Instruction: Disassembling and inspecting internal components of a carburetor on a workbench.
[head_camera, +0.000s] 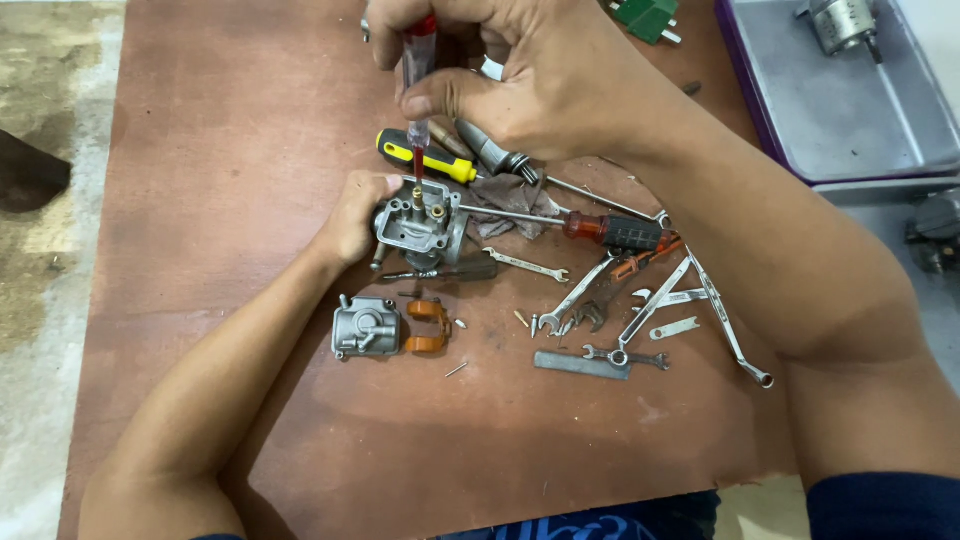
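Your left hand (352, 218) grips the carburettor body (420, 225) at frame centre; right-hand fingers (440, 100) clasp the upright screwdriver (418, 110), tip down into it.

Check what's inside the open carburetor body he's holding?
Inside the carburetor body, two brass jets show; the screwdriver tip sits on one. The left hand covers its left side.

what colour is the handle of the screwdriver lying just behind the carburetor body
Yellow with black ends: the screwdriver handle shows clearly in the head view, beyond the carburetor body.
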